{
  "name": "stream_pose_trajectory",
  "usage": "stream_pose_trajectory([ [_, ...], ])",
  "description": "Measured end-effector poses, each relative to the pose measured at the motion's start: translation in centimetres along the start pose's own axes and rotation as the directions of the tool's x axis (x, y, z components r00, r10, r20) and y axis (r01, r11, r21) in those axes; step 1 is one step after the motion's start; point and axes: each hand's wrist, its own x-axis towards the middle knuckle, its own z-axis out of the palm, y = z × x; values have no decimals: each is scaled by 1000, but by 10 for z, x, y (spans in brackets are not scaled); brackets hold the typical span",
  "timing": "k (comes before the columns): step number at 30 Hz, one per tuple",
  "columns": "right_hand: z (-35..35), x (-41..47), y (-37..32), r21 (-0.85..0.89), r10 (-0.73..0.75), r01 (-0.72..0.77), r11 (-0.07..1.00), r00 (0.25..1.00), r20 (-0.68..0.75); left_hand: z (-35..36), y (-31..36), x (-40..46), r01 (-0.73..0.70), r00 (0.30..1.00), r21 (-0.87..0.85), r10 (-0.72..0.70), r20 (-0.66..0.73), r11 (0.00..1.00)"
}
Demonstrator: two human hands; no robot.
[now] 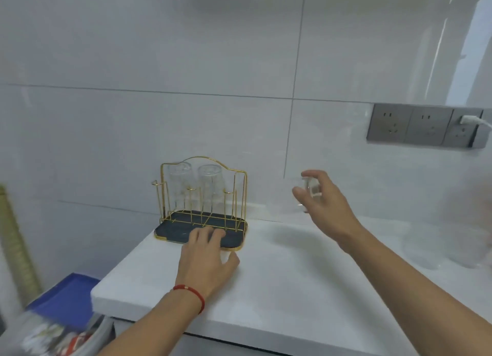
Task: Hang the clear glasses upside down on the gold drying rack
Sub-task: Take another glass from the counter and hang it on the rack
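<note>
The gold drying rack [241, 193] stands on a dark tray [170, 229] at the back left of the white counter. Two clear glasses hang upside down on its rear pegs, one at the left [179, 181] and one beside it [210, 182]. The front pegs are bare. My left hand [206, 259] lies flat with its fingertips on the tray's front edge. My right hand [323, 195] is raised to the right of the rack, shut on a third clear glass [310, 189], which is blurred and partly hidden by the fingers.
The white counter [279, 275] ends at a left edge beside a blue bin [66, 297]. A grey socket strip [423, 126] with a white plug is on the tiled wall. More clear glassware [463, 246] stands blurred at the far right.
</note>
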Motion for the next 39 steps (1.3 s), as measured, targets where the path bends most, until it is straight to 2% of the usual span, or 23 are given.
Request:
stream_pose_trajectory([
  [2,-1,27,-15,-145,-83,83,986,997,10,7,-18,1,8,999,95,-13,50,995],
  [7,17,86,-45,-306,-178,198,931,980,94,17,-24,2,-6,998,54,3,56,999],
  [11,36,124,-59,-418,-167,230,879,969,183,18,-27,3,11,996,77,-18,90,997],
  [16,54,155,-66,-387,-185,289,876,941,284,22,-27,4,25,990,104,-39,134,994],
  [23,81,174,-54,-300,-61,187,935,921,385,23,-27,5,37,984,132,-59,166,991],
  [28,94,178,-39,-175,-133,228,958,892,432,23,-26,3,49,984,121,-69,165,991],
  [32,103,178,-27,-183,-166,278,943,868,468,24,-27,6,53,984,125,-73,163,991],
  [39,112,177,-10,-147,-157,257,955,861,484,26,-29,5,39,990,118,-55,132,992],
])
